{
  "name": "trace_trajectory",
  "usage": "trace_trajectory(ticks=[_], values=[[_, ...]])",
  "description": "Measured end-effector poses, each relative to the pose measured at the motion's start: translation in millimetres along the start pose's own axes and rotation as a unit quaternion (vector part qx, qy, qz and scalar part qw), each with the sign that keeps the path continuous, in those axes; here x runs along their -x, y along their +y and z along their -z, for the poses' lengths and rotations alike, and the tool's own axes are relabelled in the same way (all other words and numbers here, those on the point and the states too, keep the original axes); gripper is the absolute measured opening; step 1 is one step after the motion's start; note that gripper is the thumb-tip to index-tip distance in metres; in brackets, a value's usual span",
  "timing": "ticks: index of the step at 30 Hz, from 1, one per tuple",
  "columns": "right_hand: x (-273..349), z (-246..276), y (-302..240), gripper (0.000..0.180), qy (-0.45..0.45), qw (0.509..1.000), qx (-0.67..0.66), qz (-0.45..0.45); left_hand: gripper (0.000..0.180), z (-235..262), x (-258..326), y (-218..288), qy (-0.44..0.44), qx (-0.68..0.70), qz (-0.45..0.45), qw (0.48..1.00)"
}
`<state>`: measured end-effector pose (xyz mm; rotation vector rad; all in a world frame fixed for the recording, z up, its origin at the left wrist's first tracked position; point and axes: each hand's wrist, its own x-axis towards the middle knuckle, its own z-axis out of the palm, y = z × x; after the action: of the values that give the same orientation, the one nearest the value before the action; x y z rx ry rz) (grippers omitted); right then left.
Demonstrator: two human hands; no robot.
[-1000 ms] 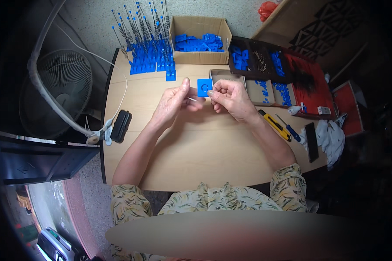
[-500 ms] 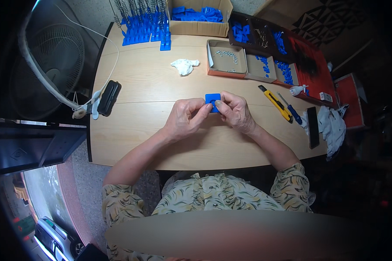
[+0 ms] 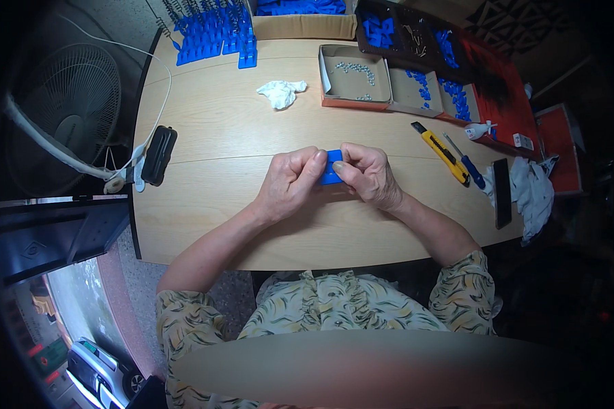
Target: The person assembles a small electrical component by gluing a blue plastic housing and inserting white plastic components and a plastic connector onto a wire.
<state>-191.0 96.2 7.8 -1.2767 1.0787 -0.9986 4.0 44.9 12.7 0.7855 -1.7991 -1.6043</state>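
Between both hands, just above the middle of the table, is a small flat blue plastic plate [image 3: 331, 176]. My left hand [image 3: 290, 179] pinches its left side, with the thumb pressed near the upper edge. My right hand [image 3: 368, 176] grips the right side, its thumb lying over the plate's face. The curled fingers and thumbs hide much of the plate's two sides. Beyond the hands, a crumpled white cloth or tissue [image 3: 280, 94] lies on the table.
Shallow boxes hold small silver parts [image 3: 356, 70] and small blue pieces [image 3: 418, 88]. At right lie a yellow cutter [image 3: 445, 157], a screwdriver [image 3: 472, 172] and a black phone [image 3: 502, 193]. Blue parts with springs [image 3: 208, 37] stand far left; a black case [image 3: 159, 155] lies nearer.
My left thumb has shifted up along the plate's edge, and my right thumb has moved on its face. The whole view has tilted slightly.
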Motion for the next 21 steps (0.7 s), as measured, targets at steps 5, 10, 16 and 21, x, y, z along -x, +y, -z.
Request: trace_trajectory(ticks=[5, 10, 16, 21], values=[[-2, -7, -4, 0.039, 0.02, 0.999, -0.016, 0.025, 0.043, -1, 3, 2, -0.014, 0.031, 0.023, 0.999], [-3, -13, -4, 0.043, 0.031, 0.999, -0.025, 0.03, 0.044, 1, 6, -4, -0.013, 0.045, 0.044, 0.998], [-5, -13, -4, 0.041, 0.047, 0.998, -0.017, 0.045, 0.041, 3, 2, -1, -0.035, 0.138, 0.081, 0.987], [-7, -12, -2, 0.039, 0.044, 0.997, -0.06, 0.023, 0.034, 4, -2, 0, -0.062, 0.228, 0.072, 0.969]])
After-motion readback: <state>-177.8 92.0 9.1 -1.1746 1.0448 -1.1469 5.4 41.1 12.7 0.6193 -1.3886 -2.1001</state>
